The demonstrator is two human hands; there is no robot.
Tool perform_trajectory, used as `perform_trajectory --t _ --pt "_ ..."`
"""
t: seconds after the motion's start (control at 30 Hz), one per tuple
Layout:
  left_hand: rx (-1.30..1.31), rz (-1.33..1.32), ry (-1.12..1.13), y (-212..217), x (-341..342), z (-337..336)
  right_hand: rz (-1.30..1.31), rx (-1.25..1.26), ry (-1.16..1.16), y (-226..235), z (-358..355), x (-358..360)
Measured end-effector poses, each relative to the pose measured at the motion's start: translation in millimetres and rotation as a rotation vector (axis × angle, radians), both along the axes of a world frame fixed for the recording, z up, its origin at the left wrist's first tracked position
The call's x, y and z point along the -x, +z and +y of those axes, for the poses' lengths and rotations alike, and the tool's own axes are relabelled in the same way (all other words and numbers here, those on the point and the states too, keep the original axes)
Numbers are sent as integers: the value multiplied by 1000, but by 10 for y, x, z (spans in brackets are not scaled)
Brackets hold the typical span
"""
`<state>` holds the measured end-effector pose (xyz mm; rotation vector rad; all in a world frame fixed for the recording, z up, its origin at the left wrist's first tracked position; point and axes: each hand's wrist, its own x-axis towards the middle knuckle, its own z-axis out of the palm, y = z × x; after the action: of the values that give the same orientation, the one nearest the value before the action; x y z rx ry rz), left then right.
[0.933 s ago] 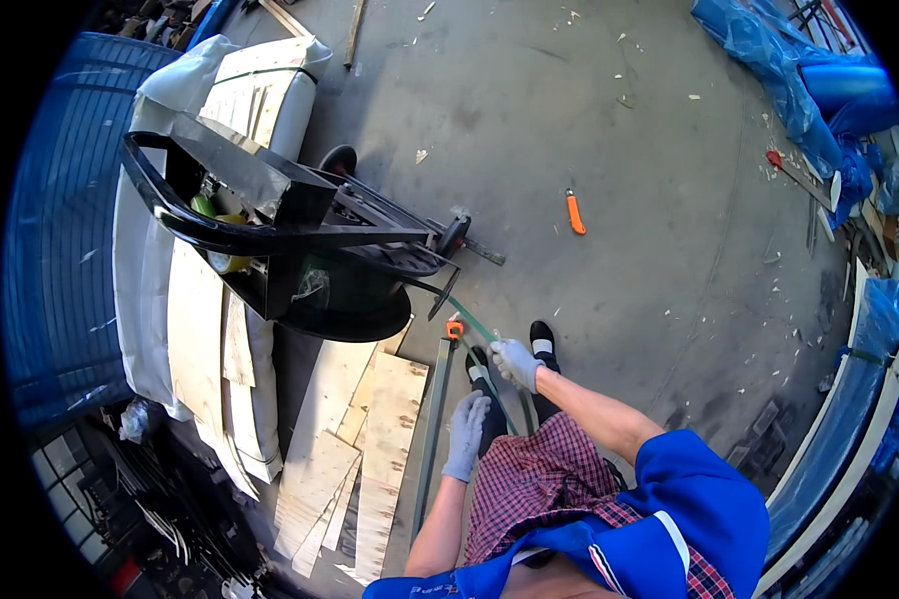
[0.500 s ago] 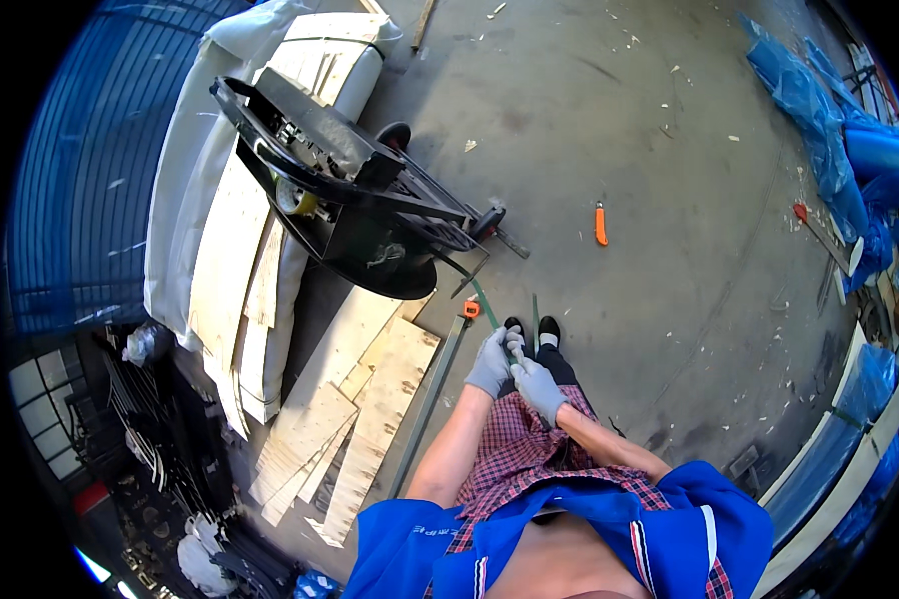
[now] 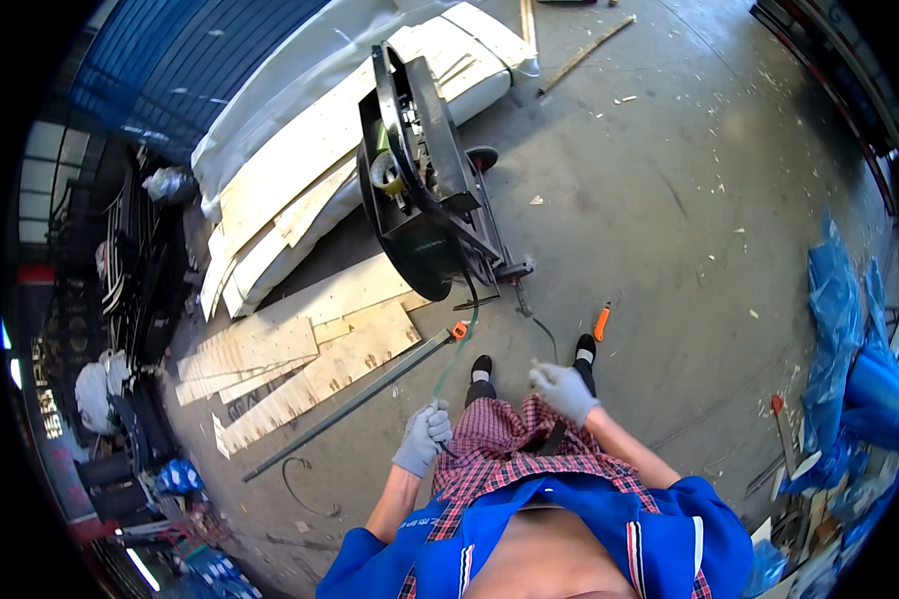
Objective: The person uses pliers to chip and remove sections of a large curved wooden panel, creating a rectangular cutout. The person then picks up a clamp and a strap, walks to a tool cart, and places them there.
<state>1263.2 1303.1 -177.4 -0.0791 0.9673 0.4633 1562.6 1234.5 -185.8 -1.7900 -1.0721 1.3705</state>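
Both my hands wear grey gloves. My left hand (image 3: pixel 425 437) is closed around a green strap (image 3: pixel 442 379) in front of my left thigh. That strap runs up to a black wheeled strap dispenser (image 3: pixel 425 235), whose drum and frame stand ahead of me. A short dark tail of strap shows beside the left glove. Over my right thigh, my right hand (image 3: pixel 562 391) has its fingers pinched together, somewhat blurred. A thin dark length of strap (image 3: pixel 549 337) curves up from those fingers toward the dispenser's foot; the exact grip is partly hidden.
An orange utility knife (image 3: pixel 601 321) lies near my right foot. An orange tape measure (image 3: pixel 459 330) sits at the end of a long metal bar (image 3: pixel 345 407). Plywood strips (image 3: pixel 315 371) and a wrapped board stack (image 3: pixel 300 165) lie left. Blue plastic sheeting (image 3: pixel 834 299) is at right.
My hands, close together before, have moved apart, left hand to the left and right hand slightly right. The view has turned, shifting the dispenser rightward in the picture.
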Motion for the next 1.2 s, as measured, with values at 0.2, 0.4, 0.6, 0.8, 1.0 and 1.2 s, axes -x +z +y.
perform_trajectory --t 0.2,0.4,0.6,0.8,1.0,1.2 --pt "-344 310 87 1492 -307 -498 -232 -13 -122 495 338 -1750" --pt "-724 121 657 2457 -67 -851 -589 -683 71 722 1332 -2059" --pt "-1080 -227 733 2710 -535 -387 26 -661 193 1553 2621 -1305" --pt "-1056 191 784 2550 -1109 305 8 -1187 679 2125 4239 -935" --pt "-1213 790 840 1816 -1935 1755 -474 -1277 1083 2412 5601 -720" --pt "-1062 1771 636 1678 -2617 2550 -486 -1132 1565 1791 6418 -765"
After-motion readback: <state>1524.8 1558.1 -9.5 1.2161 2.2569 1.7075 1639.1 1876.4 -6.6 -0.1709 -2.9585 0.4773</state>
